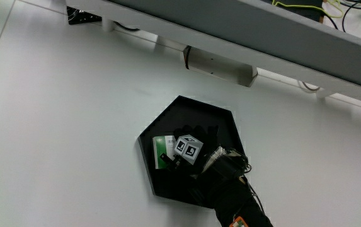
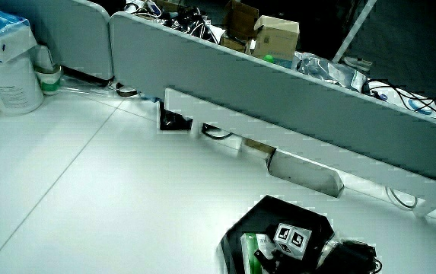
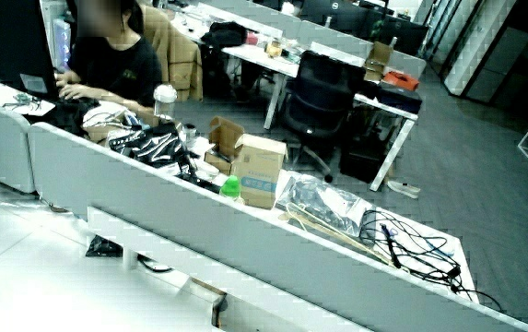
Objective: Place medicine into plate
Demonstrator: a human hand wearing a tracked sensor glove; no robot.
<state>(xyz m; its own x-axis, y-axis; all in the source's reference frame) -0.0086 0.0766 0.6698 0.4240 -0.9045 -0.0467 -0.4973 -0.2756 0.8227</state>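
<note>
Hand: my gloved hand (image 1: 196, 151) sits over the black hexagonal plate (image 1: 221, 120), low enough to set things inside its rim.
Fingers: I cannot tell whether they grip or have let go.
Medicine: the green-and-white medicine box (image 1: 162, 152) lies in the plate, touching my hand.

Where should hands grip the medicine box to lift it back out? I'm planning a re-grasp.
Probably from above, pinching across its two long edges. The medicine box lies flat in the black plate beside the hand, its broad face up, and the plate's raised rim likely blocks a low sideways approach.
</note>
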